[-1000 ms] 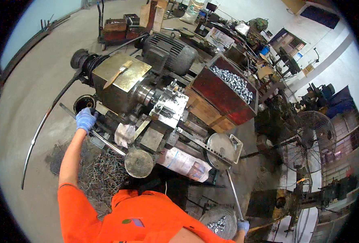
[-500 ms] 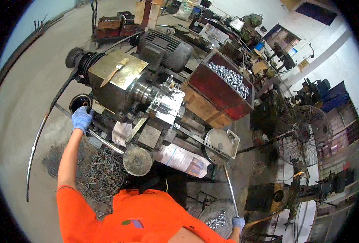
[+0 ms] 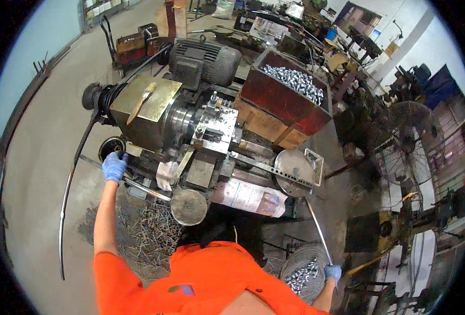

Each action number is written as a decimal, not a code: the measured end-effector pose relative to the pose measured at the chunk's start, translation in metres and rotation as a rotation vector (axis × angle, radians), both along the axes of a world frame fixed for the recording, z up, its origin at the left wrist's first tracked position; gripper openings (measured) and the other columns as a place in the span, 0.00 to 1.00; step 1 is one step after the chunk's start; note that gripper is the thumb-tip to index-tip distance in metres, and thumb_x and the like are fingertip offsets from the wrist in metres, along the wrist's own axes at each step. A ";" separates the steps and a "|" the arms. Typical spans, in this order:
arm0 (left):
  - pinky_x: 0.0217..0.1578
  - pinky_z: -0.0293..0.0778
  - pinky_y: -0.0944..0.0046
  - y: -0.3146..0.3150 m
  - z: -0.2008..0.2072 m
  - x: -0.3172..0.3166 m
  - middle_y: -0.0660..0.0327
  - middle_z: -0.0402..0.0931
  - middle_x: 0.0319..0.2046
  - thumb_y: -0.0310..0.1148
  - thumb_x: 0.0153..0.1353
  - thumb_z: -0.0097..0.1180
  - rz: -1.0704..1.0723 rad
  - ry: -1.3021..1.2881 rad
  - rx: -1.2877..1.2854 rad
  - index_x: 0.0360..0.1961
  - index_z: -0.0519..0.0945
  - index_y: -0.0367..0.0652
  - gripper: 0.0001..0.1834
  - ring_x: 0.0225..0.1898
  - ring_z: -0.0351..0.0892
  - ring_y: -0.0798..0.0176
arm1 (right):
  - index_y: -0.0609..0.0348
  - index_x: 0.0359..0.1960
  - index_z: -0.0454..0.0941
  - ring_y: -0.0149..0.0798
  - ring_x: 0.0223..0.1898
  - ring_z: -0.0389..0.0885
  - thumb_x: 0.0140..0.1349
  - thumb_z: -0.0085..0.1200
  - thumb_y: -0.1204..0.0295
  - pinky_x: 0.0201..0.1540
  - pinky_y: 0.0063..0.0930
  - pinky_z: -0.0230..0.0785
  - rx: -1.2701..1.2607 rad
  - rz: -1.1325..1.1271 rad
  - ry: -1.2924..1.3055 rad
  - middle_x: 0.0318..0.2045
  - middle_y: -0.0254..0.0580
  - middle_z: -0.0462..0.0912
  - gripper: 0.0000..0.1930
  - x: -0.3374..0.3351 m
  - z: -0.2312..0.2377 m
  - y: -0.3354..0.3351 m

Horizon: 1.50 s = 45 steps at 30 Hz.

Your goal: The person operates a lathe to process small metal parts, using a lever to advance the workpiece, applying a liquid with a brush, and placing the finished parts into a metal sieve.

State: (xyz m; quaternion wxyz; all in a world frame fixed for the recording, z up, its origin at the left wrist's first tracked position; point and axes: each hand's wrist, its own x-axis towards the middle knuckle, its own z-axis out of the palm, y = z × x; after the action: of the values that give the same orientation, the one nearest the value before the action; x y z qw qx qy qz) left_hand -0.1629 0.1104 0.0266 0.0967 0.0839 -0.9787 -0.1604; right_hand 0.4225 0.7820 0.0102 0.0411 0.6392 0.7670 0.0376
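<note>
My left hand (image 3: 115, 168), in a blue knitted glove, has its fingers curled over the near rim of a dark round handwheel (image 3: 111, 144) at the lathe's left end. A steel bar (image 3: 147, 189) runs behind this hand's wrist side. My right hand (image 3: 333, 272), gloved the same way, is closed round the lower end of a long steel lever (image 3: 317, 226) that slopes up to a round metal disc (image 3: 294, 170). Between my arms stands the small lathe, with its chuck (image 3: 182, 118) and bright tool block (image 3: 215, 126).
A red wooden box (image 3: 274, 97) of small metal parts stands behind the lathe. Beside my right hand a round basket (image 3: 290, 257) holds more. A brush (image 3: 142, 104) lies on the headstock cover. Metal shavings (image 3: 156, 231) litter the floor; a fan (image 3: 405, 136) stands right.
The whole view has shifted, so the lathe appears lower and more level. Both hands stay at the handwheel and the lever; the lever looks much the same.
</note>
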 end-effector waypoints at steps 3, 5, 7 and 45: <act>0.40 0.71 0.53 0.004 0.009 0.003 0.52 0.79 0.34 0.48 0.51 0.57 0.025 -0.010 -0.026 0.37 0.81 0.48 0.18 0.39 0.77 0.50 | 0.66 0.27 0.80 0.57 0.37 0.79 0.44 0.59 0.59 0.40 0.43 0.71 0.042 -0.021 0.027 0.31 0.62 0.79 0.19 0.006 -0.012 0.003; 0.41 0.71 0.54 0.000 0.003 0.001 0.52 0.78 0.35 0.48 0.51 0.56 0.018 -0.010 -0.013 0.37 0.81 0.48 0.18 0.40 0.77 0.50 | 0.66 0.28 0.79 0.56 0.38 0.79 0.44 0.60 0.58 0.41 0.42 0.71 0.003 -0.042 0.057 0.31 0.63 0.79 0.19 0.003 -0.004 0.000; 0.41 0.71 0.54 0.005 0.008 0.005 0.52 0.78 0.35 0.48 0.51 0.56 0.011 0.004 -0.025 0.37 0.81 0.48 0.18 0.40 0.77 0.50 | 0.66 0.29 0.79 0.56 0.38 0.79 0.43 0.60 0.58 0.42 0.41 0.71 0.001 -0.043 0.025 0.32 0.62 0.79 0.20 -0.006 0.007 -0.009; 0.38 0.72 0.55 0.003 0.009 0.002 0.52 0.79 0.33 0.47 0.53 0.54 -0.033 -0.004 0.030 0.37 0.82 0.47 0.18 0.37 0.78 0.50 | 0.65 0.37 0.77 0.56 0.42 0.77 0.43 0.60 0.56 0.46 0.40 0.70 -0.107 -0.135 0.003 0.38 0.61 0.78 0.25 -0.009 0.020 -0.033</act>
State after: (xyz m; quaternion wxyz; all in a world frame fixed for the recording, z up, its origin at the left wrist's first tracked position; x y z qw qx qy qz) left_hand -0.1608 0.1129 0.0360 0.0909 0.0696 -0.9777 -0.1763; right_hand 0.4133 0.7485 0.0301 0.0765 0.6865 0.7231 -0.0072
